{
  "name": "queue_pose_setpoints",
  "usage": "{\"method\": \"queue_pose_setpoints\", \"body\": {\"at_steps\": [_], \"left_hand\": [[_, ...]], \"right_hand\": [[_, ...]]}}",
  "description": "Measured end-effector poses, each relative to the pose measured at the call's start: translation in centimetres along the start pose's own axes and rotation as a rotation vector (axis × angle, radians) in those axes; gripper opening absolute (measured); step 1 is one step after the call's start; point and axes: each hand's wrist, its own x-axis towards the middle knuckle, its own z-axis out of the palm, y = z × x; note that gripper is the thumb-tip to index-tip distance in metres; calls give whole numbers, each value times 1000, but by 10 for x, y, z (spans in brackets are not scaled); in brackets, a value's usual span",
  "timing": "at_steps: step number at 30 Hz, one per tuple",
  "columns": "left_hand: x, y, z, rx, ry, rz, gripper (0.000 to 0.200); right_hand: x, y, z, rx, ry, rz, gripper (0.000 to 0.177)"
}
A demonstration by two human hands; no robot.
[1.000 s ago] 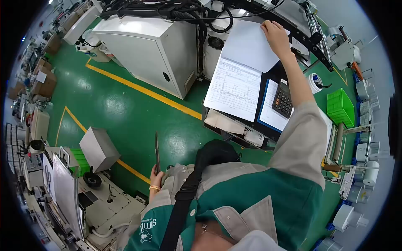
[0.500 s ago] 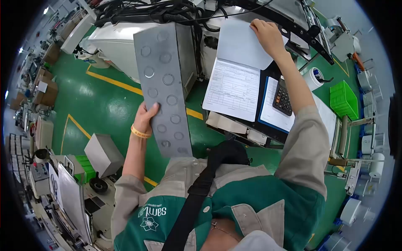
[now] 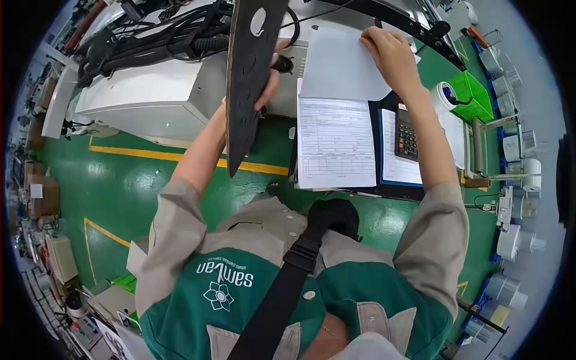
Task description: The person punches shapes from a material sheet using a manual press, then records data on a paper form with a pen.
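Note:
A dark flat panel (image 3: 243, 90) with round marks and one oval hole near its top is held up, seen nearly edge-on. My left hand (image 3: 271, 84) grips it from behind, with some fingers hidden by the panel. On the right, my right hand (image 3: 387, 51) pinches the top edge of a white sheet (image 3: 336, 63), which is folded up over a printed form (image 3: 336, 144). The form lies beside a calculator (image 3: 406, 135) resting on papers in a blue folder (image 3: 387, 179).
A white machine housing (image 3: 141, 96) with black cables (image 3: 174, 39) stands at the upper left. A white cup (image 3: 441, 96) and a green crate (image 3: 468, 96) are at the upper right. Yellow lines (image 3: 162, 154) cross the green floor.
The panel has swung from facing me to nearly edge-on and moved up, with my left hand now farther forward behind it. The right hand stays at the sheet. The whole view has shifted.

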Motion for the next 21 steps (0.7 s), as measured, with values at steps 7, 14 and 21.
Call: {"method": "queue_pose_setpoints", "body": {"at_steps": [7,14,21], "left_hand": [[51,-33,-35,-102,0,-216,31],[82,-34,-12,143,114,-275,47],[87,-39,-37,67,-109,-205,30]], "right_hand": [[7,-5,4,16,-59,64,12],[12,-8,7,39,-134,155,13],[-82,-66,-24,207,-221,91,34]]}}
